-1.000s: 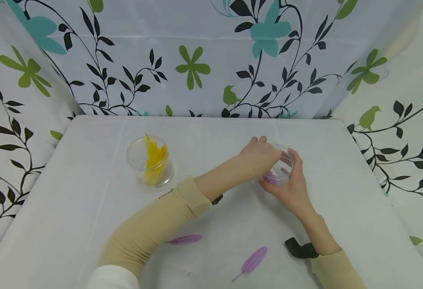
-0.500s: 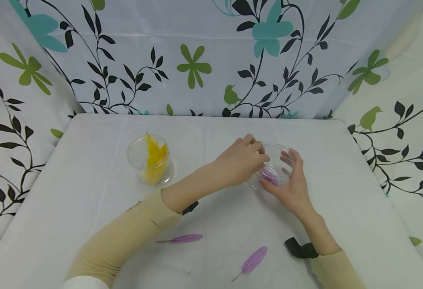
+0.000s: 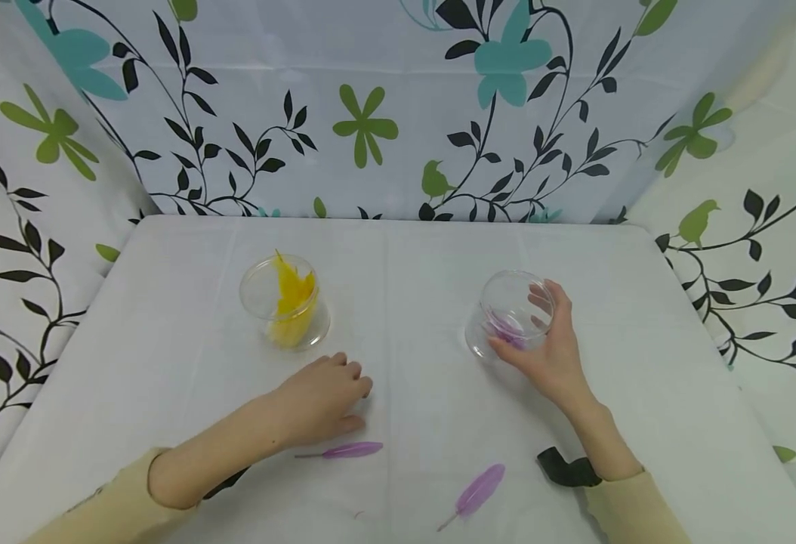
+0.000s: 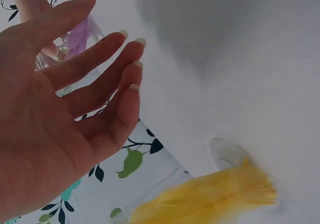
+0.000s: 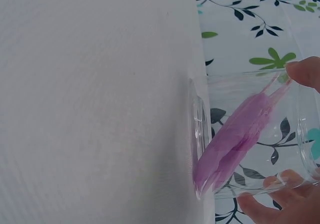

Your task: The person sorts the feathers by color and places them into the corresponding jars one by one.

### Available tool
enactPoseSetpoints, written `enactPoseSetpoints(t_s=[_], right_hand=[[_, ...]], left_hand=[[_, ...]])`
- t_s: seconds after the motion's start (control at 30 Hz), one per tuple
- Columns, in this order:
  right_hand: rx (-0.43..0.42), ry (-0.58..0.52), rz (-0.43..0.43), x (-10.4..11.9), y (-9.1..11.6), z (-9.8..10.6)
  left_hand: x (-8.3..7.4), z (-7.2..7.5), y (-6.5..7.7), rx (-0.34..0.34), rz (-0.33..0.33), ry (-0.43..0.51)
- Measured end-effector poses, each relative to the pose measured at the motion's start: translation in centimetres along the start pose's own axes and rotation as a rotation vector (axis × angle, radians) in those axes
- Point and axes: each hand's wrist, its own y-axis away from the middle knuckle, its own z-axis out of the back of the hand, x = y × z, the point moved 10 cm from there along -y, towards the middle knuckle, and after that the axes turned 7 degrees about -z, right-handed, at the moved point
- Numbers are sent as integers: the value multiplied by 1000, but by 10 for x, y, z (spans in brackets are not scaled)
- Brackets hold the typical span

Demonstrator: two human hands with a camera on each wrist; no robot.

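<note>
My right hand (image 3: 546, 351) grips a clear plastic cup (image 3: 507, 291) at the table's right side, thumb on one side and fingers round the other. Purple feathers (image 5: 237, 134) lean inside that cup, as the right wrist view shows. My left hand (image 3: 322, 400) hovers with loosely bent fingers and holds nothing; in the left wrist view its fingers (image 4: 110, 78) are spread apart from the thumb. Just below it in the head view lies a purple feather (image 3: 352, 450). A second purple feather (image 3: 479, 491) lies nearer the front edge.
Another clear cup (image 3: 251, 291) with yellow feathers (image 3: 292, 298) stands at the back left. A white cloth covers the table (image 3: 411, 317). Patterned curtains (image 3: 398, 45) enclose the back and sides. A dark strap (image 3: 568, 468) hangs at the right wrist.
My left hand has left the right cup's mouth and swung left and toward the front, over by a loose feather. The right hand and its cup have stayed put.
</note>
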Motion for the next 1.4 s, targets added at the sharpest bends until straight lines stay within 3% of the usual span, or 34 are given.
enactPoseSetpoints(t_s=[0.1,0.2,0.33,0.5,0.6,0.7,0.8,0.9,1.13,1.4], right_hand=[[-2,2,-6,-1,0,1],[2,3,-13,1,0,1],[12,-5,-19,2,0,0],[27,-11,-33,0,0,-2],[32,-5,-43,1,0,-2],[32,8,-48,1,1,-2],[31,14,-50,1,1,-1],[24,12,-52,1,2,0],[25,-2,-48,0,2,0],[19,3,-39,0,2,1]], left_hand=[[1,-19,20,52,37,17],[-1,-32,35,50,50,55],[-4,-40,47,-55,43,76],[-9,-36,52,-239,20,-15],[-12,-34,54,-294,4,-61],[-14,-28,51,-303,-3,-81],[-14,-13,41,-254,9,-72],[-16,13,25,-231,12,-48],[-24,80,-15,-310,-17,-43],[-38,125,-70,-304,-58,-97]])
